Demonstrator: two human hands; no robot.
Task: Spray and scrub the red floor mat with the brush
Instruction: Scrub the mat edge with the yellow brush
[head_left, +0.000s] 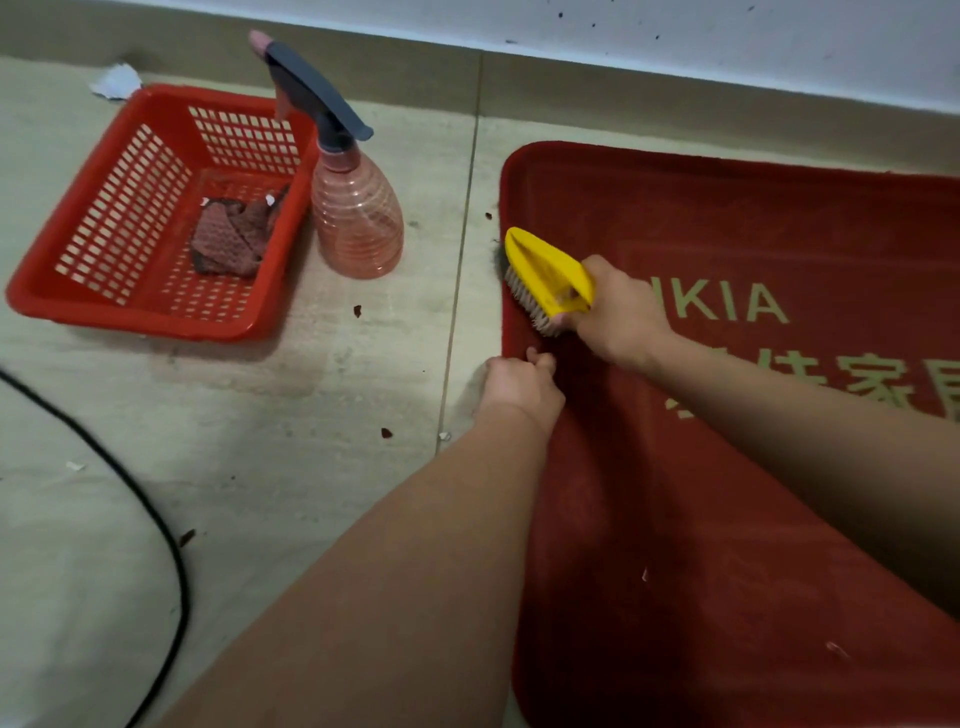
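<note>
A person kneels over a red floor mat (727, 218) lying on a pale tiled floor (311, 415) beside a wall. The right hand (623, 317) grips the back end of a yellow scrub brush (548, 275), whose bristles press on the mat's left border. The left hand (519, 387), fingers curled, pinches that same edge just below the brush. To the left, apart from the mat, a pink spray bottle (356, 218) stands upright against a red plastic basket (130, 317) holding a crumpled cloth (234, 234). A black cable (156, 519) trails across the floor. With the brush so close to the border, a hard stroke may run off onto the tiles or ruck the mat up if the left hand's hold slips.
</note>
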